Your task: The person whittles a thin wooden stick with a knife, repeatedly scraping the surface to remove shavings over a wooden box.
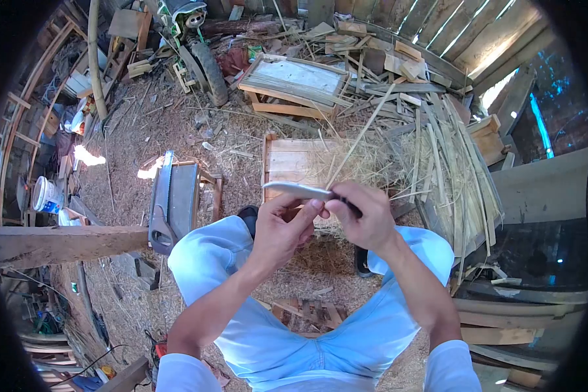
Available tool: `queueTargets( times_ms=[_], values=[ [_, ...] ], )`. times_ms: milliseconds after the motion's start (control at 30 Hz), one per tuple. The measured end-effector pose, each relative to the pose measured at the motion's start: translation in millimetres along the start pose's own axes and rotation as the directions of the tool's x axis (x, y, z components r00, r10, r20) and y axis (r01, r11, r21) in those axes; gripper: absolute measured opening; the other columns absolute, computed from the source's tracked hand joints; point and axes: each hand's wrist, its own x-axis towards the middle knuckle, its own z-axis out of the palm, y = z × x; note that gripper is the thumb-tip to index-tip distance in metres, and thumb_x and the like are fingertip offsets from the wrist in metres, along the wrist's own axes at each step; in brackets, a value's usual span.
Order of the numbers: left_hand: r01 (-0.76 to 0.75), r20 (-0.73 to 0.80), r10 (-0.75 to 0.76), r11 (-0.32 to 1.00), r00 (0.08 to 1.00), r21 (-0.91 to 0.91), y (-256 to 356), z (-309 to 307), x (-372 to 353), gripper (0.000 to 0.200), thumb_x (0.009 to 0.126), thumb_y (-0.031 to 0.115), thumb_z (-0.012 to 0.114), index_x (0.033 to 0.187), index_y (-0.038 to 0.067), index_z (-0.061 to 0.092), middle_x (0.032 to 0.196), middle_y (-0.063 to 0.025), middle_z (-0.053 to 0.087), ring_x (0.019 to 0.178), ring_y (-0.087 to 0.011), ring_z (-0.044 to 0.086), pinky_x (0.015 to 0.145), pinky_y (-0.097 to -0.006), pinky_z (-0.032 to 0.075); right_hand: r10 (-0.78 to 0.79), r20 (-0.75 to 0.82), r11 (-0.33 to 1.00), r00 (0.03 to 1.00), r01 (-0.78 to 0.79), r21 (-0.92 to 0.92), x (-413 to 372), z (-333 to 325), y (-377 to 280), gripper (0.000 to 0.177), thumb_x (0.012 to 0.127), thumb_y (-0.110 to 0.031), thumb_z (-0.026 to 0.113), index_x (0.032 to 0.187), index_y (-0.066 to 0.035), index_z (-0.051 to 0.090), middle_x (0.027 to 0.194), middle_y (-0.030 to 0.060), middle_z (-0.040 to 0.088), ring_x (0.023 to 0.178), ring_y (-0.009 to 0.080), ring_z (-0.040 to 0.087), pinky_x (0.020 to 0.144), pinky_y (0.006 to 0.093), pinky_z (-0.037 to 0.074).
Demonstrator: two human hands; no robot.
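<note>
My right hand (370,212) is wrapped round the dark handle of a knife (298,190). Its broad pale blade points left, over the fingers of my left hand (282,230). The left hand is closed, thumb and forefinger pinched together just below the blade. A long thin wooden strip (364,132) slants up and to the right from between my hands. The strip's lower end is hidden behind the knife and fingers. Beneath the hands stands a low wooden bench (293,157), with a heap of fine shavings (353,163) on its right side.
On the left, a handsaw (165,189) leans on a dark-topped stool (185,193). Bundled strips (460,176) lie at right. A wooden frame (294,81) and scrap wood (398,62) are at the back. A beam (68,245) juts in from the left; a white bucket (47,195) stands beyond.
</note>
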Motion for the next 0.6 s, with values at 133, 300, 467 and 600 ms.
queueTargets(
  times_ms=[133, 300, 467, 600],
  values=[
    [0.015, 0.024, -0.014, 0.999, 1.0, -0.034, -2, -5, -1, 0.017, 0.09, 0.012, 0.058, 0.102, 0.001, 0.063, 0.077, -0.0019, 0.06, 0.049, -0.0016, 0.04, 0.041, -0.018, 0.03, 0.015, 0.046, 1.0, 0.999, -0.014, -0.024, 4, -2, 0, 0.018, 0.08, -0.017, 0.068, 0.088, -0.002, 0.064, 0.071, 0.0102, 0.063, 0.052, 0.0227, 0.06, 0.044, 0.031, 0.045],
    [-0.038, -0.026, 0.039, 0.998, 0.999, 0.047, -8, -7, 1, 0.017, 0.09, 0.012, 0.058, 0.1, -0.001, 0.062, 0.075, -0.0019, 0.057, 0.047, -0.0023, 0.04, 0.039, -0.0177, 0.027, -0.031, 0.033, 0.983, 0.999, 0.036, -0.177, 8, -3, 0, 0.018, 0.08, -0.019, 0.068, 0.088, -0.004, 0.064, 0.069, 0.0074, 0.062, 0.052, 0.023, 0.06, 0.044, 0.0314, 0.045],
    [0.004, -0.078, 0.006, 0.991, 0.997, 0.132, -4, -10, 0, 0.019, 0.09, 0.014, 0.059, 0.102, 0.0, 0.062, 0.074, -0.0001, 0.056, 0.048, -0.0015, 0.04, 0.04, -0.0174, 0.028, 0.052, -0.006, 0.968, 0.999, -0.052, -0.246, 12, -9, 15, 0.018, 0.079, -0.014, 0.069, 0.088, 0.001, 0.066, 0.072, 0.0126, 0.063, 0.051, 0.0221, 0.057, 0.045, 0.03, 0.042],
    [0.004, -0.058, 0.012, 0.966, 0.998, 0.258, -5, -16, -6, 0.021, 0.09, 0.016, 0.059, 0.103, 0.001, 0.062, 0.074, 0.0005, 0.057, 0.049, -0.0014, 0.04, 0.041, -0.0181, 0.029, 0.077, -0.184, 0.958, 0.98, -0.124, -0.26, 25, -32, 39, 0.019, 0.083, -0.02, 0.065, 0.09, -0.002, 0.067, 0.077, 0.0124, 0.066, 0.056, 0.0237, 0.061, 0.051, 0.033, 0.047]
  ],
)
